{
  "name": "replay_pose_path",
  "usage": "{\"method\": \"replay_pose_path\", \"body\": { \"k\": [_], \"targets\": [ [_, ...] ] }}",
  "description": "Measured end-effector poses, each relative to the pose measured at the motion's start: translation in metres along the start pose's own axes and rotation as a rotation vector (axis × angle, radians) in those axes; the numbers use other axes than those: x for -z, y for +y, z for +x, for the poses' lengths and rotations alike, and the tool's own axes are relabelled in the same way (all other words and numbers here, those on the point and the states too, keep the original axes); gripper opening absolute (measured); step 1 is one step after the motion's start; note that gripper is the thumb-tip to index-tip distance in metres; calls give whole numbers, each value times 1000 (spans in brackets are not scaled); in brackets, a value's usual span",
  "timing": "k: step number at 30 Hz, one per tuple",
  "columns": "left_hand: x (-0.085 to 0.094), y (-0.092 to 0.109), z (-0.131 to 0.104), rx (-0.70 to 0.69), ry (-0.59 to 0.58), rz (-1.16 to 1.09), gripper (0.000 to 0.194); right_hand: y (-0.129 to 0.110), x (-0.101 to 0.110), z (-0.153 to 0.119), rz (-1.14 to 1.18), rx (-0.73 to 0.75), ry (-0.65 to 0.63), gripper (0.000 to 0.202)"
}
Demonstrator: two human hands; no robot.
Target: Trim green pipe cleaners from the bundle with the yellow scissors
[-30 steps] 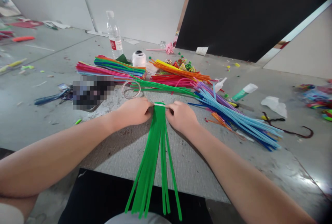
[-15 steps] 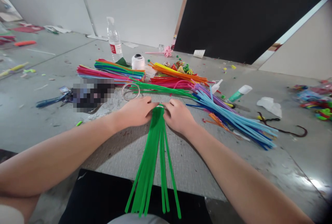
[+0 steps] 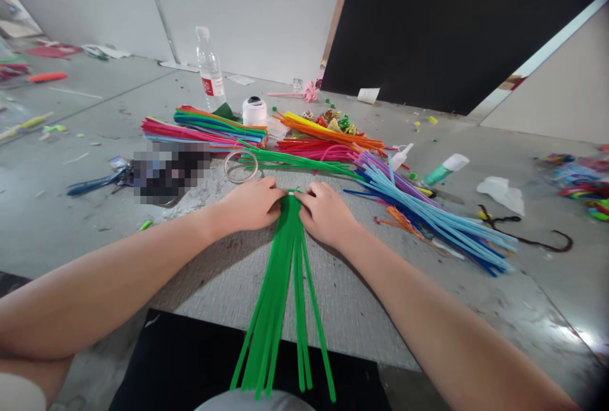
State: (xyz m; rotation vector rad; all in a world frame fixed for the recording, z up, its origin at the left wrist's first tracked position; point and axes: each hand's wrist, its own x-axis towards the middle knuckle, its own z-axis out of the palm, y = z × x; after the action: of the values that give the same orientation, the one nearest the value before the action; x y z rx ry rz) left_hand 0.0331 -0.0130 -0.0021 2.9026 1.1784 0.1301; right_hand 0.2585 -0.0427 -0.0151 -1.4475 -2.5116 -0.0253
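A bundle of green pipe cleaners (image 3: 278, 271) lies side by side on the grey table, its far ends together and its near ends fanned out over the table's front edge. My left hand (image 3: 254, 203) pinches the far end of the bundle from the left. From the right, my right hand (image 3: 326, 213) grips the same end with curled fingers. A small pale strip (image 3: 292, 193) shows across the green ends between my fingertips. Just behind my left hand lies a ring of tape (image 3: 240, 166).
Behind my hands lie loose green stems (image 3: 304, 162), multicoloured stems (image 3: 219, 125), a white spool (image 3: 254, 111) and a bottle (image 3: 210, 71). Light blue stems (image 3: 428, 208) and a glue stick (image 3: 445, 170) are at the right, pliers (image 3: 98, 182) at the left.
The view has shifted slightly, so the items at the right appear a little farther right. My hands keep nearly the same place at the far end of the green bundle.
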Motion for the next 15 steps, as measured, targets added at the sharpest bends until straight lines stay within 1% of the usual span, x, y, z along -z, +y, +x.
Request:
{"method": "replay_pose_path", "body": {
  "k": [3, 6, 10, 15],
  "targets": [
    [0, 1, -1, 7, 32, -10, 43, 1, -1, -1, 27, 11, 27, 43],
    [1, 3, -4, -16, 58, 16, 45, 0, 0, -2, 30, 6, 39, 45],
    [3, 7, -6, -17, 38, 46, 45, -6, 3, -2, -20, -58, -16, 45],
    [3, 8, -7, 53, 30, 36, 40, -9, 5, -4, -66, -155, -6, 41]
  ]
}}
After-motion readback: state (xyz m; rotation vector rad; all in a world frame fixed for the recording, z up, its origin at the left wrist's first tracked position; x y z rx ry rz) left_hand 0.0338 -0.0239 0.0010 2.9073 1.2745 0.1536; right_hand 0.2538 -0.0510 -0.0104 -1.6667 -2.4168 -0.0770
